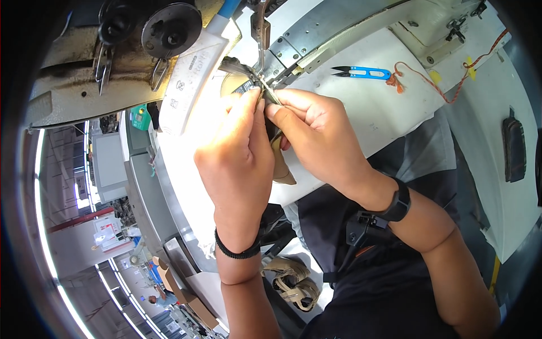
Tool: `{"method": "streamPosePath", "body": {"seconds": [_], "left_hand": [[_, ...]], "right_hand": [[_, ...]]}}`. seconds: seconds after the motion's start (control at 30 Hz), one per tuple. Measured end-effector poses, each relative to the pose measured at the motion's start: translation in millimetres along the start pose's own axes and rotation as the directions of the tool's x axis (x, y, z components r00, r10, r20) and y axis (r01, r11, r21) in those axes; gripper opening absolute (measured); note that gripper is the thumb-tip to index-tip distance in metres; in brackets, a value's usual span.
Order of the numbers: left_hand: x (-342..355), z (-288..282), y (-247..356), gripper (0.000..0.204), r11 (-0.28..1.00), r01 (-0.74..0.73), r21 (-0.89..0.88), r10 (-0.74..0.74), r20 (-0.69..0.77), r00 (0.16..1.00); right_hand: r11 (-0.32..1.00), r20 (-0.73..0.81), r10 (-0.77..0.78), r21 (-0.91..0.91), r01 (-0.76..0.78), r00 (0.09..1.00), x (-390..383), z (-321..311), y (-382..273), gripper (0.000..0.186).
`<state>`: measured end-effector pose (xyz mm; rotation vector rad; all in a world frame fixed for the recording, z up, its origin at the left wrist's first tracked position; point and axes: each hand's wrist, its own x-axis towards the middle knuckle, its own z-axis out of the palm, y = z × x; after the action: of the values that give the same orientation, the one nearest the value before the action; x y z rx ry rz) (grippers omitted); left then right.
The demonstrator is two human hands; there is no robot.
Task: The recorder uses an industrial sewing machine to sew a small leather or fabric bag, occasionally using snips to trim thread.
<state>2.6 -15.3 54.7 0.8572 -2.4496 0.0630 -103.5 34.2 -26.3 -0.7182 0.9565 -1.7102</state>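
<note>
Both my hands are closed in a pinch, fingertips nearly touching, beside the needle area of a sewing machine. My left hand grips the edge of a small dark fabric piece with a printed dark label on it. From the right, my right hand pinches the same piece, where a narrow greyish strip shows between the thumbs. Below the fingers hangs a tan flap; whether it belongs to the piece I cannot tell. My fingers hide much of the fabric.
Blue thread snips on an orange cord lie on the white table at the right. A white lamp-like arm and black thread tension discs overhang the left. A black case sits far right.
</note>
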Motion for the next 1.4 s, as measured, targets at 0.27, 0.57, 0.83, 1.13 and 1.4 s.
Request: {"method": "streamPosePath", "body": {"seconds": [0.27, 0.57, 0.83, 1.13, 1.4], "left_hand": [[4.4, 10.7, -10.8, 0.017, 0.998, -0.048, -0.029, 0.046, -0.084, 0.995], [-25.4, 13.0, 1.1, 0.036, 0.999, 0.009, -0.034, -0.012, -0.078, 0.997], [-35.3, 9.3, -10.4, 0.036, 0.988, -0.151, 0.029, 0.153, -0.113, 0.982], [-28.0, 20.2, -30.8, 0.032, 0.972, -0.234, -0.024, 0.226, -0.174, 0.958], [-9.6, 29.0, -49.0, 0.025, 0.958, -0.28, -0.062, 0.259, -0.231, 0.938]], "right_hand": [[0.998, 0.037, -0.019, -0.052, 0.021, 0.999, 11.5, -6.5, -0.3, 0.017], [0.92, 0.021, -0.122, -0.373, 0.121, 0.992, -18.7, -18.9, -4.4, 0.018], [0.992, 0.07, -0.06, -0.11, 0.068, 0.996, -21.7, -21.9, -4.8, 0.024], [0.997, 0.038, -0.07, -0.02, 0.07, 0.997, -10.2, -17.6, 2.2, 0.028], [0.992, -0.016, -0.113, -0.064, 0.112, 0.993, 9.6, -10.7, -2.6, 0.019]]}}
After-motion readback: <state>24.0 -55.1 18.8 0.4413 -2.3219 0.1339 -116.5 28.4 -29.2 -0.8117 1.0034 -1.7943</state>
